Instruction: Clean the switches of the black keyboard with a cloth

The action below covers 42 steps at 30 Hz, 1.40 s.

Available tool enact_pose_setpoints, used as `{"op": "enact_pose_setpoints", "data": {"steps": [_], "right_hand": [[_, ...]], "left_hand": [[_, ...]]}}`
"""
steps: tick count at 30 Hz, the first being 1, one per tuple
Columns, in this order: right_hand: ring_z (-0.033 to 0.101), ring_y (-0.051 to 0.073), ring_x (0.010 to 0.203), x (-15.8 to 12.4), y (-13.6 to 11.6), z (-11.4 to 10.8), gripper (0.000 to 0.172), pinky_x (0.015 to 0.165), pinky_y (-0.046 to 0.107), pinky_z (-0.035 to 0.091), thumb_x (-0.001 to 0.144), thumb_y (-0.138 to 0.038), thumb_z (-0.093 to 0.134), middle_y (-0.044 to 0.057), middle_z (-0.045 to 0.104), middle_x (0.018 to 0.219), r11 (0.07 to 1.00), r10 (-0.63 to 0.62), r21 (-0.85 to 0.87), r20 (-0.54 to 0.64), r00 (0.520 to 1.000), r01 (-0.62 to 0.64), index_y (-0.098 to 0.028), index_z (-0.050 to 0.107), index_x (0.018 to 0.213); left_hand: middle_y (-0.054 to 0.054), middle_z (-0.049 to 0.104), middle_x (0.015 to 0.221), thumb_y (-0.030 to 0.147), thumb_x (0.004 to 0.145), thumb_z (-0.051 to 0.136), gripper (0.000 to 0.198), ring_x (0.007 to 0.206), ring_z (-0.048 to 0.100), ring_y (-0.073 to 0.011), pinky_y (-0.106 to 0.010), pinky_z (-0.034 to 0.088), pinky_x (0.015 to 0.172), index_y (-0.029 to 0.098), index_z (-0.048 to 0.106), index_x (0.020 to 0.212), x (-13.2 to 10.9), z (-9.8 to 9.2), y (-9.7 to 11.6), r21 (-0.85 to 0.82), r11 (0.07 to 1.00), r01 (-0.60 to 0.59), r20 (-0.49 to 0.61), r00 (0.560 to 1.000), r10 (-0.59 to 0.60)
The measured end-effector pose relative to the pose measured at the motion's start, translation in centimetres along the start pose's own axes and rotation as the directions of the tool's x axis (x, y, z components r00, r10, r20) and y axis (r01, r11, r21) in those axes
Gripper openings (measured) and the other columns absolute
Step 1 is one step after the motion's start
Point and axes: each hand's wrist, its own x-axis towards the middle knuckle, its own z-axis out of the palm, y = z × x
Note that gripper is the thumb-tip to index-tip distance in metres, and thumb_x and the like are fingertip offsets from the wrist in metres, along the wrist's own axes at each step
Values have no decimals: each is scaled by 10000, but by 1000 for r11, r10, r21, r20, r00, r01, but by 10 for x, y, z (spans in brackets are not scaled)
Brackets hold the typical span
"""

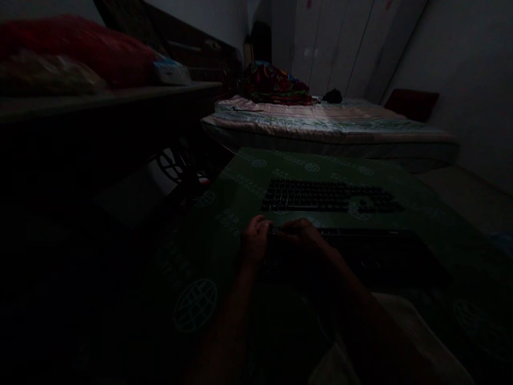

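The room is very dark. My left hand and my right hand meet at the near left corner of a dark flat object, possibly a laptop, lying on a green printed cloth. Both hands have their fingers curled together over something small that I cannot make out. A black keyboard lies on the cloth just beyond the hands, untouched.
A mattress with striped sheets lies beyond the cloth, with a bundle of colourful fabric and a red cushion on it. On the left stands a dark shelf with a red bag on top. White walls at the back.
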Motion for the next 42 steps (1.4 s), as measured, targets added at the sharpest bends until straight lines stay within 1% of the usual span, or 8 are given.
{"op": "enact_pose_setpoints", "data": {"steps": [5,9,14,20,27,32,38,42], "right_hand": [[418,86,518,-2,-5,-3,240,479,195,298,765,-304,545,-15,516,545,1000,8,25,20,1000,-9,-132,627,619],[434,91,530,-2,-7,-1,245,474,197,293,757,-306,549,-9,521,551,999,16,-36,5,1000,-16,-127,629,611],[449,97,538,-5,-5,-9,220,482,198,314,732,-293,553,-3,544,568,997,63,-45,69,996,-60,-116,648,642],[433,93,536,-12,-4,-21,280,483,195,323,734,-361,546,-8,545,580,995,98,35,11,995,-98,-112,652,666],[435,92,537,-5,2,-12,296,481,195,311,757,-365,539,-3,530,570,999,-6,-53,-33,999,5,-120,635,624],[444,91,524,-8,9,-11,303,469,193,313,774,-373,531,6,569,591,997,27,-67,-52,998,-31,-121,656,659],[480,97,538,-13,2,-9,289,480,195,319,783,-347,526,16,595,604,990,50,-132,-39,998,-54,-119,676,687],[496,104,550,-15,1,-8,265,484,188,347,773,-334,534,13,613,616,996,72,-51,-23,997,-73,-124,681,708]], "left_hand": [[-79,710,932,201,744,494,270,887,645,-170,-305,467,845,148,542,1005,0,0,1,-8,1000,-16,13,1000,17],[-96,703,958,196,746,492,287,903,644,-172,-314,468,854,136,527,1025,0,0,0,-18,1000,-8,26,1000,9],[-101,698,971,198,740,497,294,917,640,-179,-324,465,862,139,520,1027,1,-1,-2,-7,999,-35,32,999,35],[-94,707,933,204,731,502,280,898,646,-183,-325,466,854,146,529,1004,4,0,-6,-9,999,-50,20,999,51],[-89,703,951,202,744,499,281,910,641,-174,-317,459,866,148,522,1018,4,0,-6,16,999,-52,33,998,52],[-84,705,953,205,752,499,278,920,640,-177,-324,458,872,151,527,1024,2,0,-3,40,997,-61,37,998,59],[-88,706,955,200,750,505,272,914,644,-179,-332,464,866,154,529,1017,1,0,-4,27,998,-64,28,998,63],[-88,706,950,193,741,506,262,921,642,-179,-331,456,881,156,531,1000,2,0,-5,33,997,-75,28,997,74]]}}
